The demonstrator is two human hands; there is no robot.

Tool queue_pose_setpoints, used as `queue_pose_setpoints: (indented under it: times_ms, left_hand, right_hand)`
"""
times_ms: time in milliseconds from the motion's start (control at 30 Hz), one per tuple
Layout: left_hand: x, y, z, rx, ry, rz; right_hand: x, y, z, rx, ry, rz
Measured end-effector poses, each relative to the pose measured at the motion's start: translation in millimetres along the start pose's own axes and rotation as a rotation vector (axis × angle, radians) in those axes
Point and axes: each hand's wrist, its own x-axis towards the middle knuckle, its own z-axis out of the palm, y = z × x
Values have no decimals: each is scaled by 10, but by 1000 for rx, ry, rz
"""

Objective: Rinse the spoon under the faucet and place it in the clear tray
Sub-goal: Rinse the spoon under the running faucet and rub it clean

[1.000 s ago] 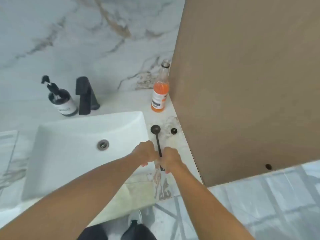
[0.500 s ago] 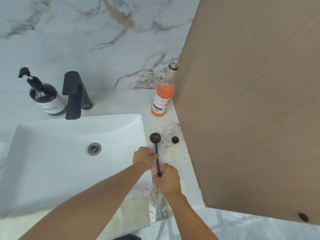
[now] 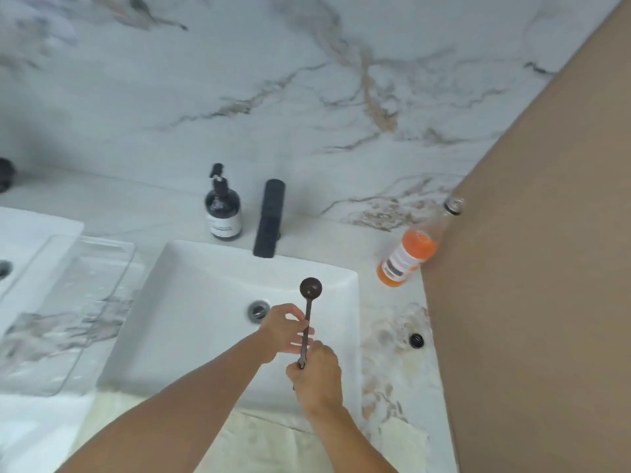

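A dark, long-handled spoon [image 3: 310,291] with a round bowl hangs over the right side of the white sink [image 3: 191,278], bowl pointing away from me. My right hand [image 3: 316,378] grips the end of its handle. My left hand [image 3: 285,331] pinches the handle midway. The black faucet [image 3: 269,218] stands at the sink's back edge; no water is visible. The clear tray [image 3: 65,312] lies on the counter left of the sink.
A dark soap pump bottle [image 3: 223,208] stands left of the faucet. An orange drink bottle [image 3: 408,256] is at the back right, against a brown panel [image 3: 532,285]. A small black cap [image 3: 416,340] lies on the marble counter. A second sink [image 3: 20,240] is at far left.
Both hands have carried the spoon from above the counter at the right to over the sink. My view has shifted left, bringing the clear tray into sight.
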Motion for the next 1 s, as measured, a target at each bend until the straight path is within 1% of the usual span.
queue_pose_setpoints:
  times_ms: [100,167,200,267,300,333,433,533,633,733,867,967,1000]
  left_hand:
    - [-58,-74,-441,1,72,11]
    - [-81,-117,-699,-40,100,14]
    - [-89,-136,-810,-48,115,16]
    - [-82,-181,-968,-10,145,26]
    - [-83,-196,-1004,13,151,30]
    - [-86,-205,-1007,31,147,34]
    - [-88,-208,-907,37,105,55]
    - [-95,-163,-823,-15,110,75]
    - [-85,-123,-843,-28,121,76]
    - [-62,-122,-916,-8,140,74]
    - [-45,-149,-990,21,151,67]
    - [-37,-161,-998,26,153,57]
    - [-37,-156,-996,23,151,56]
  right_hand:
    - [41,-246,214,10,-93,-39]
    - [167,-428,151,75,-40,-71]
    - [252,-556,49,148,25,-95]
    - [443,-929,-252,379,147,-122]
    - [533,-1150,-420,502,172,-116]
    - [621,-1358,-569,614,166,-97]
    - [796,-1810,-866,925,37,31]
    - [825,-1914,-985,1107,-22,145]
    - [854,-1902,-1035,1184,-78,209]
    - [885,-1971,-1069,1285,-165,210]
    - [960,-2046,-1138,1433,-147,151]
    - [964,-2007,-1091,1445,-167,129]
    - [980,-1947,-1032,1430,-141,134]
